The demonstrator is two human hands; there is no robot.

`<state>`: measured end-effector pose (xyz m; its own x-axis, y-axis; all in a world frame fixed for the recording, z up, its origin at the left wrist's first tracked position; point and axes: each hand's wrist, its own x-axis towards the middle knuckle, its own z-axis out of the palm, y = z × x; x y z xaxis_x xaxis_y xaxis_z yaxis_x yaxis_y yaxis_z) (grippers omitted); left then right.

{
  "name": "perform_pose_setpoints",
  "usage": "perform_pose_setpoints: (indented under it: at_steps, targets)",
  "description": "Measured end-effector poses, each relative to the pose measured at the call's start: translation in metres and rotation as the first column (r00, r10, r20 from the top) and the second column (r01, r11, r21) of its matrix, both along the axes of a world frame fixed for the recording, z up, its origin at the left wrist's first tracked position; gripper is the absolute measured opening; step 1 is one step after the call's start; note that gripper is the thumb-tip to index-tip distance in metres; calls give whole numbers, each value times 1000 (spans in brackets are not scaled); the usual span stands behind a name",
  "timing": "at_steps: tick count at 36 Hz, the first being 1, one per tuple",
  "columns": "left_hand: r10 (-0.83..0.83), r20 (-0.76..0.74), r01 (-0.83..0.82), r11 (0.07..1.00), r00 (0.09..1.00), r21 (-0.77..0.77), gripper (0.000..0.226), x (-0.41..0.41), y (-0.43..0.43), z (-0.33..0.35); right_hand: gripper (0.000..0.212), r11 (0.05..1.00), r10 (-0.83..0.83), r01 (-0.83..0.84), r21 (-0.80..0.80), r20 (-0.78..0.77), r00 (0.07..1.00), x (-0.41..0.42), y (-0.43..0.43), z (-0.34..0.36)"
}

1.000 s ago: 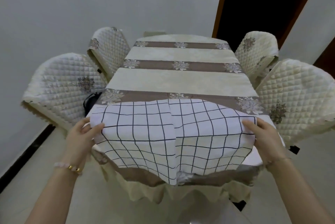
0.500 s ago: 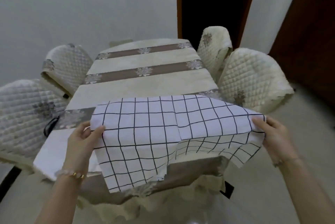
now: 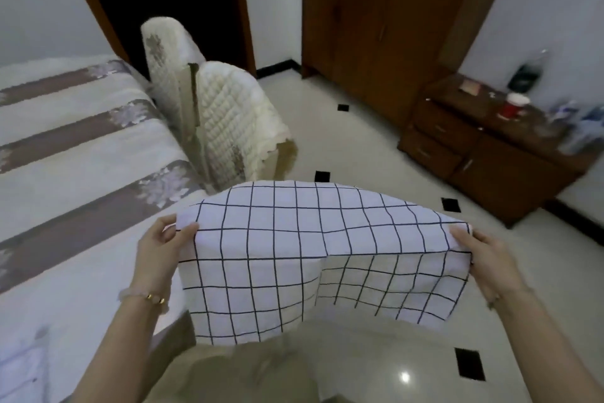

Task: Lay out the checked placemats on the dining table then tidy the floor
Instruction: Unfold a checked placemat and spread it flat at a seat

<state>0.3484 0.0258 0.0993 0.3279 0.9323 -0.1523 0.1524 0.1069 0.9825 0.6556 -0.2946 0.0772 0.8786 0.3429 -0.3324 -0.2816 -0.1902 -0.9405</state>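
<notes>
Held in the air just off the dining table's (image 3: 81, 148) near edge, the checked placemat (image 3: 294, 255) droops like thin, light, limp cloth, so the left hand (image 3: 160, 249) and right hand (image 3: 483, 259) pinching its upper corners seems the right hold for spreading it flat.

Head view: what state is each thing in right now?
Checked placemat: held in the air, near edge drooping, not laid.
Left hand: pinches the placemat's left edge.
Right hand: pinches its right edge.
Wardrobe: doors closed.
Sideboard: drawers closed.
Chairs: pushed in at the dining table.
</notes>
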Motion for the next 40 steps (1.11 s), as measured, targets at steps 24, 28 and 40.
perform_pose_setpoints:
  at_steps: [24,28,40]
  targets:
    - [-275,-95,270,961,957,-57,14,450,124,-24,13,944,-303,304,-125,30,953,354,84,33]
    - [-209,-73,206,977,975,-48,8,504,165,-9,22,947,-288,295,-129,65,955,412,124,43]
    - [95,-262,-131,984,960,-123,15,578,292,-70,13,983,35,-48,-176,-75,997,569,321,-20]
